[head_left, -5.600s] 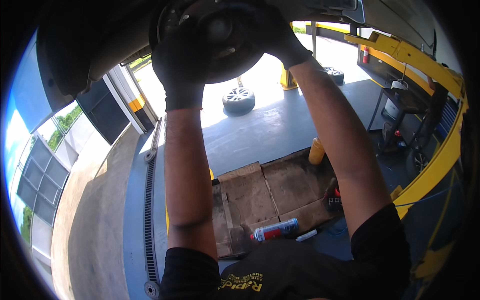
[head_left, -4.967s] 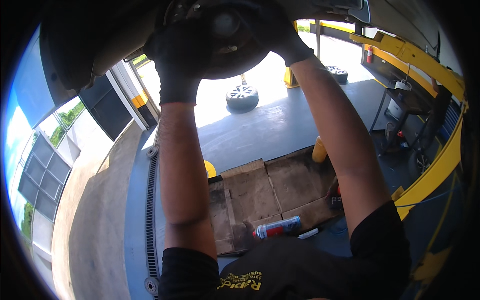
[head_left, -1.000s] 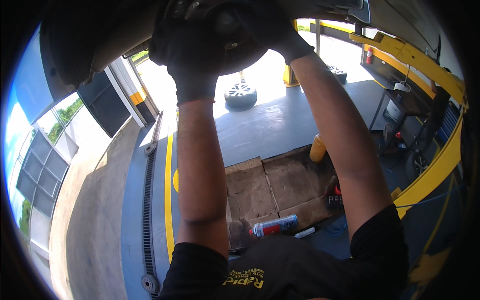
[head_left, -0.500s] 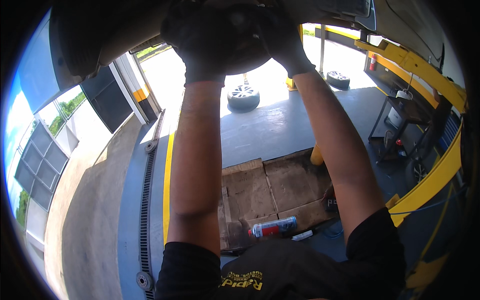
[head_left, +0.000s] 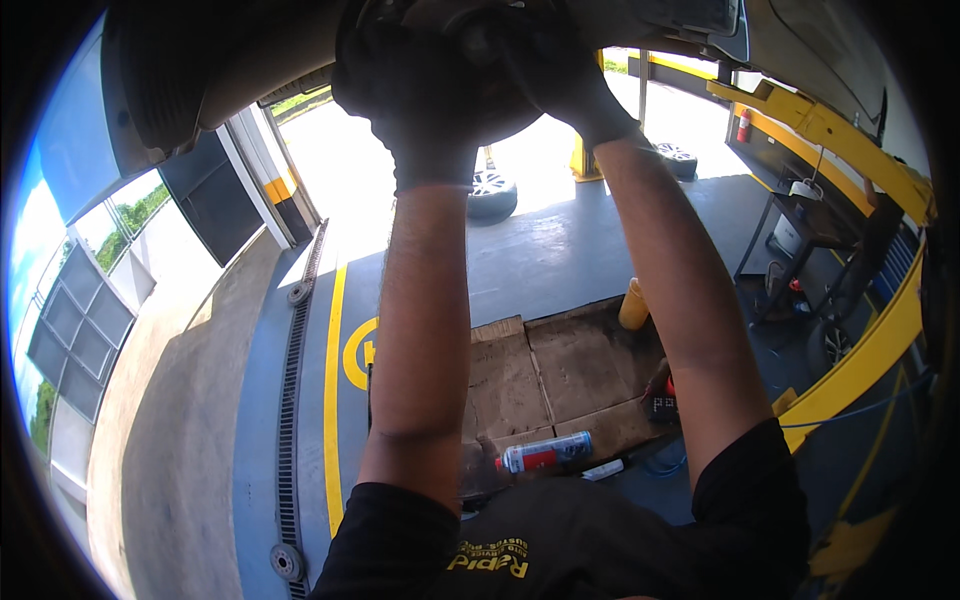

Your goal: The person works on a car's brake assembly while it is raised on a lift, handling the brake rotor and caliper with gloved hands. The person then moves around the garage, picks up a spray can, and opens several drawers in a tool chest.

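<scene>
A person stood under a raised car with both arms stretched overhead, each hand in a black glove. The left hand [head_left: 420,95] was pressed against the dark round wheel hub [head_left: 480,60] on the car's underside, its fingers curled over the hub's left edge. The right hand [head_left: 565,75] gripped the hub's right edge, fingers wrapped around it. Both hands were closed on the hub, at the very top of the view, directly above the person's head. The hub's centre was in deep shadow, so its detail could not be made out.

Down on the grey floor, between the two forearms, lay flattened sheets of brown cardboard [head_left: 560,370]. A spray can [head_left: 545,455] with a red and white body lay on its side at the cardboard's near edge. A yellow bottle [head_left: 633,305] stood upright at the far right corner of the cardboard. A loose wheel [head_left: 490,190] lay flat on the floor farther off, near the bright open doorway. A yellow lift arm [head_left: 830,130] crossed the upper right.
</scene>
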`<action>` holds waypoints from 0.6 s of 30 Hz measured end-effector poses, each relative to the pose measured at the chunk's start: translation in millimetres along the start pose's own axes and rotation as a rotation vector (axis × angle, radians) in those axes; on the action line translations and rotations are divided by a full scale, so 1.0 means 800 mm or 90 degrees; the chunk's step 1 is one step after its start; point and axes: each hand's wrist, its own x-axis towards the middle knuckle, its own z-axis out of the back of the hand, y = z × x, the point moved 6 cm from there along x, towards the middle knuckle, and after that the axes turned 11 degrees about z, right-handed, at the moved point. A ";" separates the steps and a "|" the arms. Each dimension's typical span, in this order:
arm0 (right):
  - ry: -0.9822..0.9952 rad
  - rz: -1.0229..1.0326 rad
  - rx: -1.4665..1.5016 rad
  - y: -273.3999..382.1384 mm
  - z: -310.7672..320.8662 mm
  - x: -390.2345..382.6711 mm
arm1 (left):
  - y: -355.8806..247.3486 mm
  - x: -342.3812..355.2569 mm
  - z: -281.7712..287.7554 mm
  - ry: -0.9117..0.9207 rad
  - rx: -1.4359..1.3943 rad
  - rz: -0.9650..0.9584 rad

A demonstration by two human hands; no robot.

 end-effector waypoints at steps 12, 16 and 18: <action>0.099 0.497 -0.505 0.024 0.029 0.055 | -0.008 -0.007 0.021 -0.153 -0.149 -0.071; 0.242 0.218 0.075 -0.001 0.020 0.092 | -0.019 0.009 0.035 -0.185 -0.119 -0.055; 0.236 0.153 0.194 -0.007 0.020 0.093 | -0.015 0.012 0.034 -0.210 -0.213 -0.011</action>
